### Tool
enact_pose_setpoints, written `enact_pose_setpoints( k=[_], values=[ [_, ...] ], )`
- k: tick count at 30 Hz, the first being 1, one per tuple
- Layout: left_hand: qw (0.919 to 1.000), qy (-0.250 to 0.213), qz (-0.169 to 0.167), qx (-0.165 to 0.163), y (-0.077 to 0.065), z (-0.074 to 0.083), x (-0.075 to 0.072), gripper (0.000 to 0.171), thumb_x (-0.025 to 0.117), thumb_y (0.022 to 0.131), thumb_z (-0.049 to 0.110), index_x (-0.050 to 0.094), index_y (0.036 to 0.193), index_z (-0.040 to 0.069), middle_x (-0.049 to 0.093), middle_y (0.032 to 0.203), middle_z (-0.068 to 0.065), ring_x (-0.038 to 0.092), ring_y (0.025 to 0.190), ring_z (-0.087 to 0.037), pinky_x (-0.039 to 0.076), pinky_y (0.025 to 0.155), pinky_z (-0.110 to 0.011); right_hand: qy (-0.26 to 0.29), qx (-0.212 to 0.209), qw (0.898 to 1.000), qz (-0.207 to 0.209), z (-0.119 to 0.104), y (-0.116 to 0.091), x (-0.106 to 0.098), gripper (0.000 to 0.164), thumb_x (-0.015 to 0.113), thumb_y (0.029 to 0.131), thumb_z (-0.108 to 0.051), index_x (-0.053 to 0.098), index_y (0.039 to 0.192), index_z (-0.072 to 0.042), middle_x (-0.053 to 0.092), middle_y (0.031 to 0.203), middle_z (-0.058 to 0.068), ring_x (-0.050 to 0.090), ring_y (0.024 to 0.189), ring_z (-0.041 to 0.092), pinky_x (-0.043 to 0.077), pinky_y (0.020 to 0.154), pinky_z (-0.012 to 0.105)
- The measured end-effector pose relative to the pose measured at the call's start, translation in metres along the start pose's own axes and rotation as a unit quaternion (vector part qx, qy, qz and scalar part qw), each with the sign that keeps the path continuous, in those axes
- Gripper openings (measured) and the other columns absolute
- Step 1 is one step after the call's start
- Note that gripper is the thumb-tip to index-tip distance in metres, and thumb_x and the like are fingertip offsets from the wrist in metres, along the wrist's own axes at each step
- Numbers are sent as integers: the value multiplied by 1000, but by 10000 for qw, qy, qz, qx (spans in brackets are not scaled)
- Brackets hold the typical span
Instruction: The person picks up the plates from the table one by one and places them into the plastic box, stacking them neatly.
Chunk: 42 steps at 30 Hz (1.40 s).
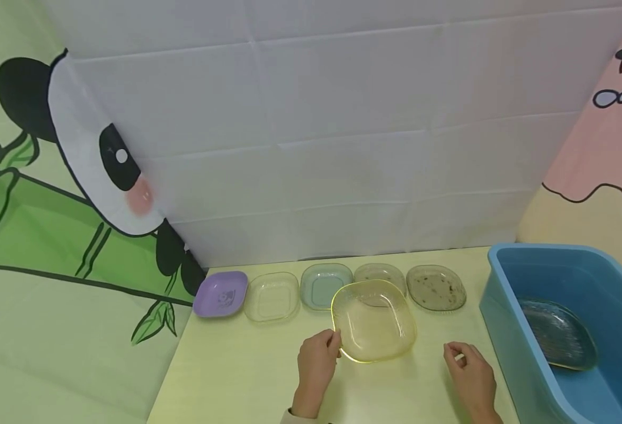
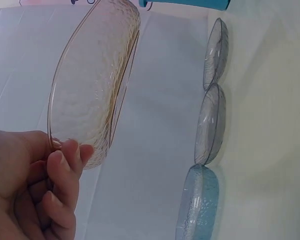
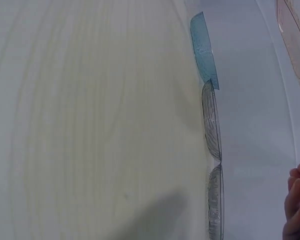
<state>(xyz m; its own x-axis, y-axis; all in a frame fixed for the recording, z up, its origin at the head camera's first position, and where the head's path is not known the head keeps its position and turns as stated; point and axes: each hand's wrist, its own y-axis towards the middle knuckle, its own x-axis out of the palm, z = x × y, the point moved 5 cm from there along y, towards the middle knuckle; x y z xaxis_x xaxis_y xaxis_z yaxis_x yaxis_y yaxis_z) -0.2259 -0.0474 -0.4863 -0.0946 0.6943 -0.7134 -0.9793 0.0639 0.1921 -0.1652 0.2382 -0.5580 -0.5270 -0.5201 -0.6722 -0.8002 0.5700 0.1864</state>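
My left hand (image 1: pixel 317 360) pinches the rim of a clear yellow, rounded-square plate (image 1: pixel 375 323) at its lower left corner, thumb against fingers. The left wrist view shows this plate (image 2: pixel 87 85) tilted up, raised above the table, with a pebbled surface. My right hand (image 1: pixel 471 377) hovers over the table to the right of the plate, near the blue tub, fingers loosely curled and holding nothing. In the right wrist view only the fingers (image 3: pixel 296 205) of that hand show at the right edge.
Along the back of the table (image 1: pixel 247 365) stand a purple plate (image 1: pixel 220 294), a pale clear plate (image 1: pixel 272 297), a bluish plate (image 1: pixel 325 287), a clear plate (image 1: pixel 379 272) partly hidden, and a greyish plate (image 1: pixel 436 288). A blue tub (image 1: pixel 519 330) at right contains dark glassy dishware (image 1: pixel 559 333).
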Motion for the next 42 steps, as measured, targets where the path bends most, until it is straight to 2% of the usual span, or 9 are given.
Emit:
enact_pose_setpoints(
  k=[5,10,17,22,26,30,35,42],
  values=[
    [9998,-24,174,77,2,3,-12,34,54,91,20,55,57,14,56,50,7,42,40,4,32,42,-18,45,-206,9998,68,-7,6,-1,12,63,84,-21,68,85,-10,60,75,-3,42,54,-7,36,51,22],
    [9997,22,202,117,3,3,-15,33,54,91,20,56,58,14,57,50,7,43,41,4,32,42,-18,161,-472,9988,3,-18,10,-2,14,62,86,-23,69,86,-11,62,77,-3,42,56,-7,37,51,21],
    [9998,56,121,126,2,3,-11,34,54,91,22,56,58,14,55,49,9,40,41,5,32,42,-18,737,-911,9887,-938,-45,23,-1,36,39,99,-34,67,88,-13,60,72,-2,46,50,1,36,48,23],
    [10000,63,5,40,1,3,-6,34,54,91,22,56,58,15,55,49,9,41,41,4,32,42,-17,526,-852,9815,-1634,-64,32,1,45,30,99,-42,65,91,-16,59,75,-4,47,54,5,36,50,25],
    [9999,96,49,47,0,4,-5,35,54,90,22,54,56,16,54,48,10,41,40,4,31,42,-18,272,-808,9762,-1994,-75,36,3,48,29,99,-46,63,82,-16,57,71,-3,47,55,8,36,52,27],
    [9999,65,65,64,-2,4,-4,35,55,89,22,54,55,16,54,47,10,41,39,5,31,42,-18,123,-839,9728,-2155,-79,38,6,52,28,98,-48,57,69,-16,52,63,-2,44,52,12,34,51,28],
    [9999,3,58,102,-5,4,-4,35,55,90,21,54,55,15,54,47,9,41,39,5,32,42,-17,82,-848,9711,-2228,-79,37,8,54,29,98,-49,54,65,-15,53,63,1,40,50,14,32,50,29],
    [10000,3,18,75,-6,3,-3,33,55,89,20,56,57,14,54,48,9,41,39,5,32,42,-16,52,-979,9694,-2252,-85,34,9,52,30,98,-46,50,62,-14,49,59,-2,37,49,12,31,50,27]
  ],
)
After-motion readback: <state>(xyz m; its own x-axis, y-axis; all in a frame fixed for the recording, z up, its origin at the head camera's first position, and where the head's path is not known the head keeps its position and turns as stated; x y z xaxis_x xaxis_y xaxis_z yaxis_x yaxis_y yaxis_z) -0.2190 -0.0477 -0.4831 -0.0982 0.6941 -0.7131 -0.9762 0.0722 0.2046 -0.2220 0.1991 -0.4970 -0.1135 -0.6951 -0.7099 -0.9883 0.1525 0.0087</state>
